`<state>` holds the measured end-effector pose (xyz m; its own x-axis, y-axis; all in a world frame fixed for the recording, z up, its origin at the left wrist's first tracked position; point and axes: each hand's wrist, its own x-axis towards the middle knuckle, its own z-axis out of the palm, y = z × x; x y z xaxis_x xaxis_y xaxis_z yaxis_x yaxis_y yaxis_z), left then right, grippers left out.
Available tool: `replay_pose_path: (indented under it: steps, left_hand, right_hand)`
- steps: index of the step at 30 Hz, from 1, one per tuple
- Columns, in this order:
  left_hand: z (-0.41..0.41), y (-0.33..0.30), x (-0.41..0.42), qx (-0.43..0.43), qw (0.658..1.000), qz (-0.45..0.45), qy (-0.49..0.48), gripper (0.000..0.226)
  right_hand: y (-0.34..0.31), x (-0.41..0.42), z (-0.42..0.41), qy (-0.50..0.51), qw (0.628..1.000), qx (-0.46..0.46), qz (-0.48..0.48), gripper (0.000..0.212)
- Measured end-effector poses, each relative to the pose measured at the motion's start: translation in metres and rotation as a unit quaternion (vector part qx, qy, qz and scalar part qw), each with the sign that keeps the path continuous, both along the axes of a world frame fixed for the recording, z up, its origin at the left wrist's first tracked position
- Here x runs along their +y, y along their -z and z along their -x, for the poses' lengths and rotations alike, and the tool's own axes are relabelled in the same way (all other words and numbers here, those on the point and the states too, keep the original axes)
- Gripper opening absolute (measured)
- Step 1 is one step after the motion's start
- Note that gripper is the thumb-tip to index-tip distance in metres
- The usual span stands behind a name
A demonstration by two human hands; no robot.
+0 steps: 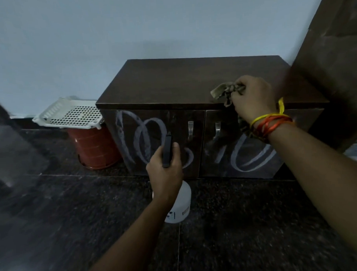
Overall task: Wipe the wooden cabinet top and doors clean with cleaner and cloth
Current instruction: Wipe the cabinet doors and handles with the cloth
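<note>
A low dark wooden cabinet [191,81] stands against the wall, its two doors [153,140] covered with white looping foam streaks. My right hand [251,97] grips a crumpled greenish cloth [224,91] at the right front edge of the cabinet top. My left hand [165,172] holds a white spray bottle [179,205] by its black trigger head [167,150], in front of the left door. The bottle hangs below the hand, above the floor.
A white perforated basket [70,114] rests on an orange-red bucket [94,147] left of the cabinet. A tall dark wooden panel [333,56] rises at the right. The floor [95,221] is dark speckled stone tile. Metal door handles [190,128] sit near the cabinet's middle.
</note>
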<state>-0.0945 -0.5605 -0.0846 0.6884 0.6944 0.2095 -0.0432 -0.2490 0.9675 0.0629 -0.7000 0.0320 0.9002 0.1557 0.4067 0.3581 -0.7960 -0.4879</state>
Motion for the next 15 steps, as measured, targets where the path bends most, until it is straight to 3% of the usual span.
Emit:
replay_pose_path:
  steps: [8, 15]
  left_hand:
    - [0.032, 0.009, 0.013, 0.011, 1.0, 0.004, -0.012, 0.042]
    - [0.046, 0.019, 0.019, 0.018, 1.0, -0.013, -0.007, 0.041]
  right_hand:
    - [0.035, 0.007, 0.054, 0.04, 0.995, -0.001, -0.089, 0.024]
    - [0.07, 0.022, 0.089, 0.029, 0.993, 0.006, -0.111, 0.025]
